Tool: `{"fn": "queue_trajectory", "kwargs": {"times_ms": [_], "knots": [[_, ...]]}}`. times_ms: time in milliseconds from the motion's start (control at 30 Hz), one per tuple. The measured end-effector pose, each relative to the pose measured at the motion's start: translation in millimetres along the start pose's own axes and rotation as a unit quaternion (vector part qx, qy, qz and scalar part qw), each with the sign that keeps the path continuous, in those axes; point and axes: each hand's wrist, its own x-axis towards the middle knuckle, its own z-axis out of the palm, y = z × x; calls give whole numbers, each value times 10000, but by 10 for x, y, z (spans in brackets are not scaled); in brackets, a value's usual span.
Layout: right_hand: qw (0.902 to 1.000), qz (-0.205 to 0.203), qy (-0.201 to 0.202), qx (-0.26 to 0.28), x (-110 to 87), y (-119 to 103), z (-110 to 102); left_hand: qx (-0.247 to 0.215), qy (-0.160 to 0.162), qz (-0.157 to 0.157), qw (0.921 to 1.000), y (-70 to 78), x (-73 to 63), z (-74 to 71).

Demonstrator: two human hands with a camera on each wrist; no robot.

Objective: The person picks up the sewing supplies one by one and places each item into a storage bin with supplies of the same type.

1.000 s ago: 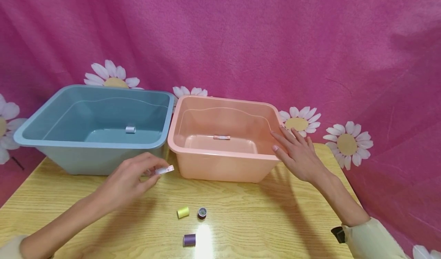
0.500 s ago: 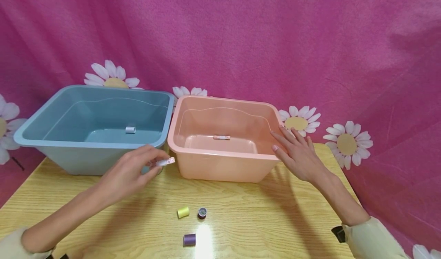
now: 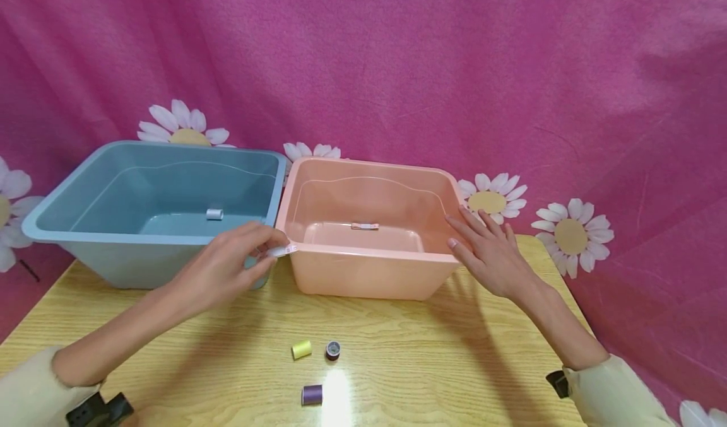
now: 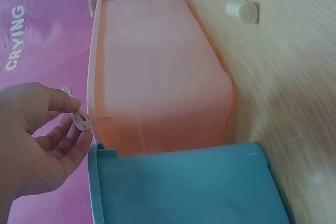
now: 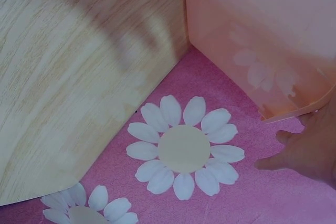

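My left hand [image 3: 227, 263] pinches a small looped skein of white embroidery thread [image 3: 281, 250] with printed ends, between thumb and fingertips. The skein overlaps the near left rim corner of the pink tub [image 3: 363, 279] in the head view; in the left wrist view the thread skein [image 4: 81, 121] is right at that rim. My right hand [image 3: 491, 257] rests with spread, straight fingers on the tub's right rim. On the tub's floor lies a similar skein [image 3: 365, 226] with orange-pink ends. To the left stands a blue tub [image 3: 142, 260], with a white thread spool [image 3: 214, 214] lying inside.
Nearer me on the wooden table [image 3: 409, 364] are a yellow thread spool [image 3: 301, 349] on its side, a dark spool [image 3: 332, 350] standing upright, and a purple spool [image 3: 312, 395] lying down. A pink cloth with daisies [image 3: 369, 67] hangs behind the tubs.
My left hand has risen and moved forward and slightly right with the skein, from in front of the tubs up to the pink tub's rim corner. My right hand stays put.
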Motion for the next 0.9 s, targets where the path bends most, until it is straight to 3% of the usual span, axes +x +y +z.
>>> {"fn": "queue_trajectory", "kwargs": {"times_ms": [433, 900], "knots": [[10000, 13, -17, 2, 10, 6, -1, -238, 10, -51, 9997, 27, 281, 22], [10000, 18, 2, -12, 15, -6, -3, -930, 11, 31, 9957, 35, 543, 43]]}}
